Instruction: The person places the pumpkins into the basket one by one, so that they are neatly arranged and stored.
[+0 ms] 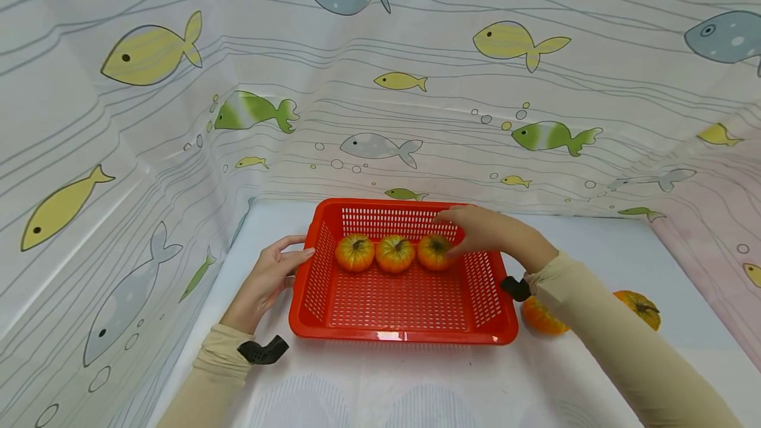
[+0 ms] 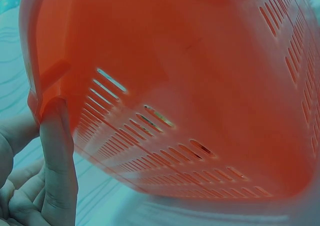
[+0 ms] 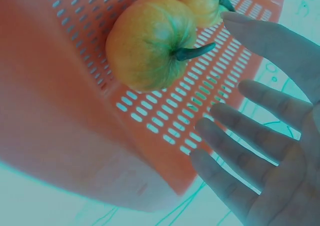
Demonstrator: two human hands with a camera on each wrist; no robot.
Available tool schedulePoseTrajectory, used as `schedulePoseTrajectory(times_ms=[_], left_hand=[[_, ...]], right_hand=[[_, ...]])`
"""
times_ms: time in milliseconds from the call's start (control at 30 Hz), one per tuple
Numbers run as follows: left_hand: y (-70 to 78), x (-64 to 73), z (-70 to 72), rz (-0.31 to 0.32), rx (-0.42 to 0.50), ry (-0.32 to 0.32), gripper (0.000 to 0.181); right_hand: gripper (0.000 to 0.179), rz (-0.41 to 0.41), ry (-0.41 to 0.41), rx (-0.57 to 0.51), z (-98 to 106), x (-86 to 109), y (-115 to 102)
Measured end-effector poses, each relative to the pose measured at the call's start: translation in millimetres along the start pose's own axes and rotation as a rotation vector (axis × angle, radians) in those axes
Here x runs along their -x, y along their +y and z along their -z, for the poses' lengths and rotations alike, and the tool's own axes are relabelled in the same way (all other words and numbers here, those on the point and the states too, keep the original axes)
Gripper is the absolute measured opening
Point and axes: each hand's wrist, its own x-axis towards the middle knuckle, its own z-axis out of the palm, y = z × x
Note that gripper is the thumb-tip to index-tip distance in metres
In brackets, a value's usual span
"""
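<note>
A red slotted plastic basket (image 1: 398, 334) stands in the middle of the table in the head view. Inside, along its far side, a left pumpkin (image 1: 355, 255), a middle pumpkin (image 1: 395, 256) and a right pumpkin (image 1: 433, 254) sit in a row. My left hand (image 1: 267, 277) pinches the basket's left rim, thumb on one side and fingers on the other, as the left wrist view also shows. Over the basket's right side, my right hand (image 1: 484, 230) has its fingers spread beside the right pumpkin. In the right wrist view that hand (image 3: 265, 141) holds nothing.
Two more pumpkins lie right of the basket: a nearer pumpkin (image 1: 542, 319), partly behind the right sleeve, and a farther pumpkin (image 1: 642, 307). A fish-printed sheet (image 1: 458, 124) walls in the back and sides of the white table (image 1: 380, 382).
</note>
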Motion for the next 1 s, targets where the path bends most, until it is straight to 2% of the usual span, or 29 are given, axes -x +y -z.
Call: schedulePoseTrajectory(times_ms=[300, 500, 600, 1000], left_hand=[[0.7, 0.6, -0.6, -0.004, -0.007, -0.001, 0.061], [0.9, 0.6, -0.6, 0.004, -0.017, 0.008, 0.061], [0.8, 0.6, -0.4, 0.004, -0.017, 0.009, 0.061], [0.1, 0.5, -0.2, 0.005, -0.020, 0.008, 0.061]], right_hand=[[0.069, -0.050, 0.048, -0.024, 9, 22.4, 8], [0.064, -0.050, 0.089, -0.027, 18, 39.9, 15], [0.062, -0.047, 0.112, -0.038, 19, 48.1, 18], [0.064, -0.097, 0.120, -0.103, 15, 76.0, 31]])
